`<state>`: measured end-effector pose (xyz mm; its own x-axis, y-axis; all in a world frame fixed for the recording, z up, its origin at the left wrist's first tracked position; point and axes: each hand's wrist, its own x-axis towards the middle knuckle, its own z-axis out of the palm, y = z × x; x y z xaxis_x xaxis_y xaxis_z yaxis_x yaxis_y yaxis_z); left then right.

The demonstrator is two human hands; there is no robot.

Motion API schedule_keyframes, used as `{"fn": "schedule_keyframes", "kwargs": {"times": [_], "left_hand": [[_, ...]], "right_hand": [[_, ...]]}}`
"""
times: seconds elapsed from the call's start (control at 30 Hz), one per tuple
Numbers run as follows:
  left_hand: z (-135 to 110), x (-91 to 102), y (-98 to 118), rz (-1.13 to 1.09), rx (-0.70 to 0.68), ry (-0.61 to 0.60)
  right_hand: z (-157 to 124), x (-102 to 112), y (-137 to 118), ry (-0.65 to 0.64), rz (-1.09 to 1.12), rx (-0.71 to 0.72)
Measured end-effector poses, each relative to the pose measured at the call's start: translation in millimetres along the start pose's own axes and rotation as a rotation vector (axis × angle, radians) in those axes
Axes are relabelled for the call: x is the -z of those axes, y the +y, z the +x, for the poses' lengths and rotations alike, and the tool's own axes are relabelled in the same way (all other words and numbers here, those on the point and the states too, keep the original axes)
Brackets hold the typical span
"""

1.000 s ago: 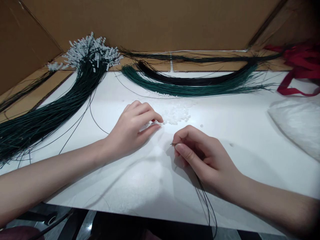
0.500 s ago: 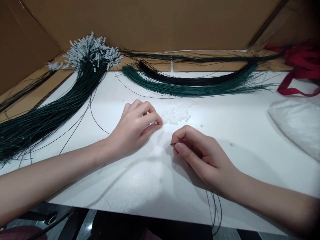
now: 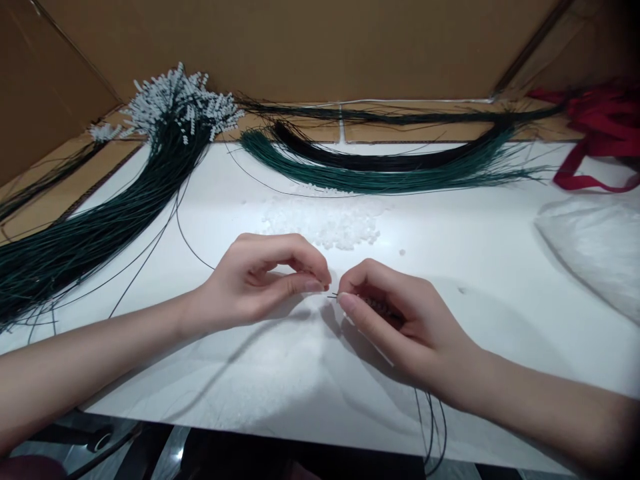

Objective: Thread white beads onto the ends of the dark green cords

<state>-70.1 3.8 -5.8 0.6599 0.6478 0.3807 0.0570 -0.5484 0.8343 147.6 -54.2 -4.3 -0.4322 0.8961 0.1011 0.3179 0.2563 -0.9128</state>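
My right hand [image 3: 395,307] is closed in a pinch on thin dark wires. Short wire tips [image 3: 332,296] stick out to the left past its thumb and forefinger. A row of small beads [image 3: 381,307] shows along the wire inside this hand, and the wires' tails [image 3: 435,427] hang over the table's front edge. My left hand [image 3: 273,280] holds thumb and forefinger pinched together just left of the wire tips. Whatever sits between those fingertips is too small to make out. Behind both hands lies a scatter of white beads [image 3: 345,230].
At left lies a large bundle of green wires [image 3: 125,200] with white beaded ends [image 3: 175,103]. Green wires [image 3: 380,179] and black wires [image 3: 370,161] lie behind the beads. Red ribbon [image 3: 607,133] and a clear plastic bag [image 3: 595,247] are at right. Cardboard walls [image 3: 310,53] enclose the back.
My left hand has come from the bead pile toward me, its fingertips now beside the wire tips. My right hand has shifted slightly, and more wire shows past its fingers.
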Motion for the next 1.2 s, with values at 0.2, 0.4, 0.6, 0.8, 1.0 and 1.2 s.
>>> {"fn": "schedule_keyframes", "kwargs": {"times": [0.2, 0.4, 0.6, 0.8, 1.0, 1.2], "left_hand": [[-0.9, -0.7, 0.6, -0.077, 0.056, -0.018], [0.5, -2.0, 2.3, -0.113, 0.080, -0.014], [0.4, -2.3, 1.7, -0.130, 0.091, 0.002], [0.4, -1.8, 1.4, -0.114, 0.100, 0.006], [1.1, -1.1, 2.2, -0.127, 0.107, -0.010], [0.7, -0.8, 1.0, -0.130, 0.094, -0.017]], "right_hand": [[0.4, -1.9, 3.0, 0.025, -0.009, 0.025], [-0.4, -2.4, 2.7, 0.048, -0.044, 0.033], [-0.6, -3.6, 3.7, 0.052, -0.060, 0.047], [-0.9, -3.1, 4.1, 0.052, -0.064, 0.056], [-1.3, -3.2, 3.8, 0.050, -0.063, 0.056], [0.1, -4.0, 4.2, 0.046, -0.063, 0.045]]}}
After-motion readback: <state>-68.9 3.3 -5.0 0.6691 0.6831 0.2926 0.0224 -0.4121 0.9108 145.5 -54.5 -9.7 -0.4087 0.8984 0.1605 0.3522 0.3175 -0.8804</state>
